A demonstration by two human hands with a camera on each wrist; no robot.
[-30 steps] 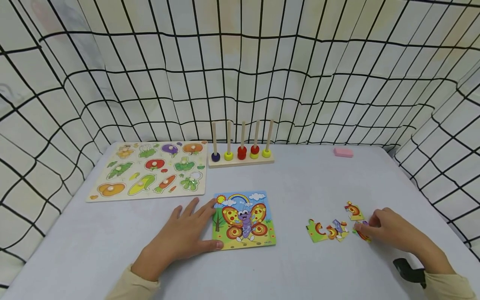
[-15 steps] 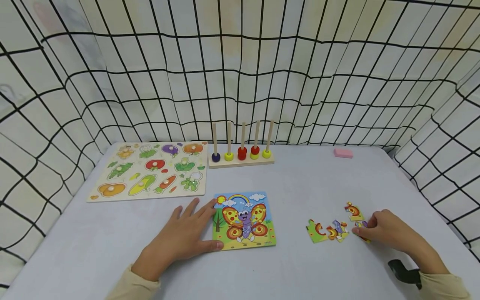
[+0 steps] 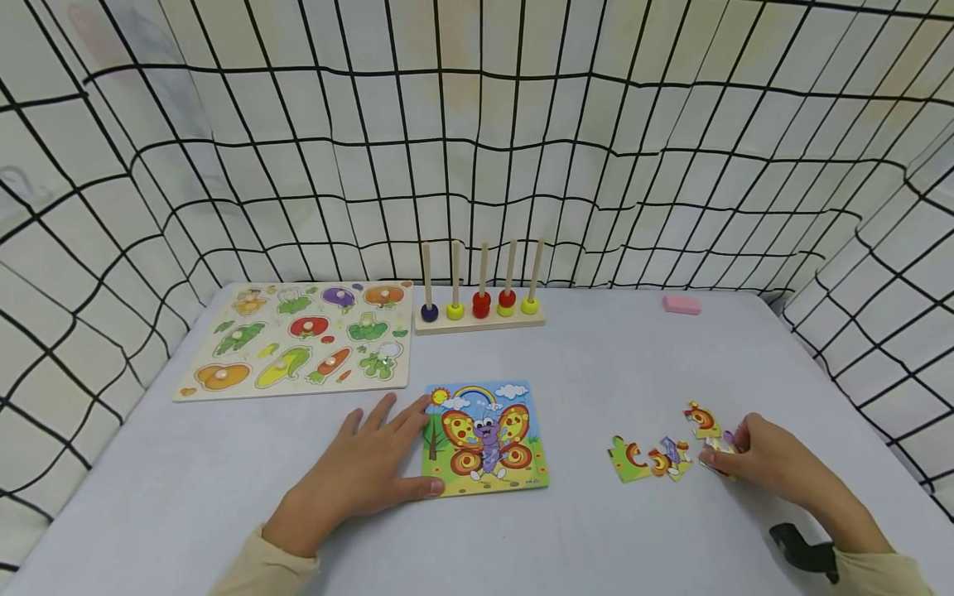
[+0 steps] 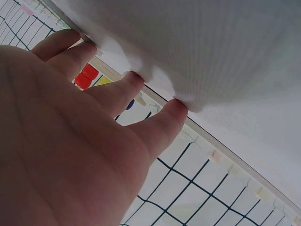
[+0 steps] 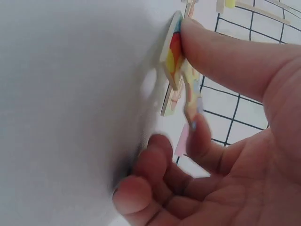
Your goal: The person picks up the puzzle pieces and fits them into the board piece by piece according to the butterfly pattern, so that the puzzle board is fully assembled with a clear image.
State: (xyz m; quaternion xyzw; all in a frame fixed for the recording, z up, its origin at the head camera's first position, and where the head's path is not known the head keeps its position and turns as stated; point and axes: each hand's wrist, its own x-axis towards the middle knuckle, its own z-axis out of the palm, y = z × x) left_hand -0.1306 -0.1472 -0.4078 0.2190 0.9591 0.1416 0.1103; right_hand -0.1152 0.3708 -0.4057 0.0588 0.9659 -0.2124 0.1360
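My left hand (image 3: 365,468) lies with fingers spread at the left side of a square butterfly picture board (image 3: 486,439). Its thumb rests on the board's lower left corner, and the palm faces the left wrist camera. To the right, my right hand (image 3: 778,459) pinches a jigsaw piece (image 5: 192,92) between thumb and index finger; that piece stands tilted, partly covered by the fingers. Another piece (image 5: 171,54) with red and yellow shows by the thumb in the right wrist view. Nearby lie a piece with a spiral (image 3: 704,420), a green piece (image 3: 630,460) and a purple-and-orange piece (image 3: 673,459).
At the back left lies a vegetable peg puzzle (image 3: 298,339). Beside it stands a wooden counting rack (image 3: 480,321) with coloured beads on pegs. A pink block (image 3: 681,305) sits at the back right. Black netting (image 3: 477,149) encloses the white table on three sides.
The piece under my right fingers has been tipped up and catches the light, moving slightly toward the spiral piece. My left hand and the board have stayed put.
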